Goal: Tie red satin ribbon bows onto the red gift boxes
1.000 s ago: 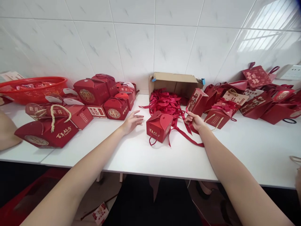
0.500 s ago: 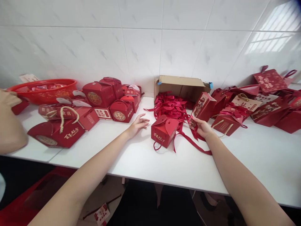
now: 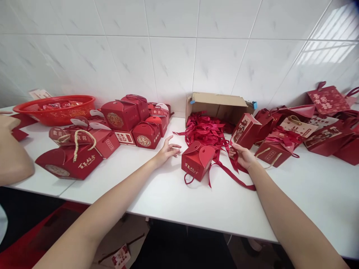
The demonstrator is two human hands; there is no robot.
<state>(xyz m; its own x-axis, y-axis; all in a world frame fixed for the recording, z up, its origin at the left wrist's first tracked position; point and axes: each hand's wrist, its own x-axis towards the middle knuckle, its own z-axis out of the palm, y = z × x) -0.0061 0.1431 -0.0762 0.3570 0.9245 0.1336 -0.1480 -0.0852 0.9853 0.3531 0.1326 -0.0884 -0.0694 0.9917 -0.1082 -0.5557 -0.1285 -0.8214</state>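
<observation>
My left hand [image 3: 167,152] is open above the white table, fingers spread, just left of a small red gift box [image 3: 196,161]. That box stands in front of me with gold lettering, rounded top flaps and a red cord loop at its front. My right hand [image 3: 241,156] is closed on a dark red ribbon [image 3: 234,181], pinching it between thumb and fingers. A length of this ribbon curves over the table toward the box. Behind the box, a heap of red ribbons [image 3: 206,129] spills from a cardboard carton [image 3: 218,99] lying on its side.
Several red gift boxes [image 3: 146,134] are stacked left of centre, with a larger rope-handled box [image 3: 81,160] nearer. A red plastic basket [image 3: 56,116] holds wrapped items. Another person's arm [image 3: 15,153] reaches in at far left. More gift boxes [image 3: 275,151] crowd the right.
The view has shifted slightly, so things sit a little lower and further right. Both my hands keep nearly the same pose. The other person's hand at far left has moved.
</observation>
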